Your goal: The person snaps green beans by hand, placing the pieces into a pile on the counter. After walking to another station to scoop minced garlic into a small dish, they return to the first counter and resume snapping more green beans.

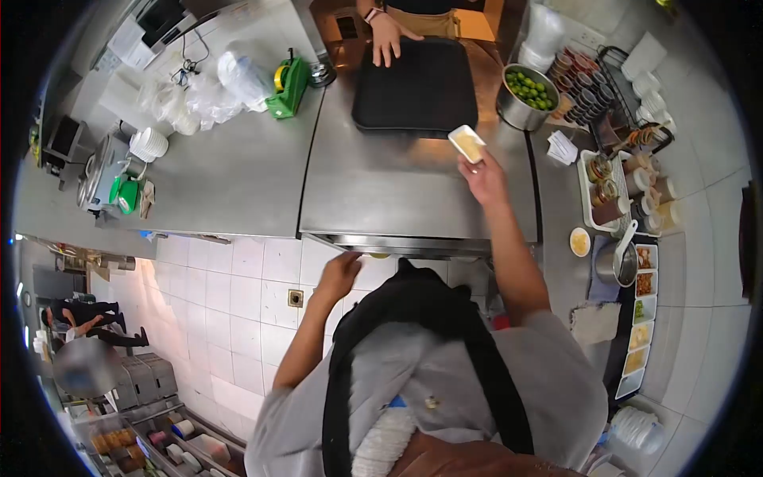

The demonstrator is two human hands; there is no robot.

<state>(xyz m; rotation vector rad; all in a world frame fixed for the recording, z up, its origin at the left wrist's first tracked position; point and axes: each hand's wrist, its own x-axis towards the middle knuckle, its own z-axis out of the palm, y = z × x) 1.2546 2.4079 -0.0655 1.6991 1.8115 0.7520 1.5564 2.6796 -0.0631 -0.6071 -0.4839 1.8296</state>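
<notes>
My right hand reaches over the steel counter and grips a small white dish with a pale yellow filling. The dish is held just off the near right corner of a black tray. Another person's hand rests with spread fingers on the tray's far left part. Low by the counter's front edge, my left hand is curled beside a metal drawer front. Whether those fingers hold anything is hidden.
A steel pot of green limes stands right of the tray. Further right are a sauce-jar rack, a small yellow-filled bowl, a saucepan and a topping row. A green tape dispenser and plastic bags lie left.
</notes>
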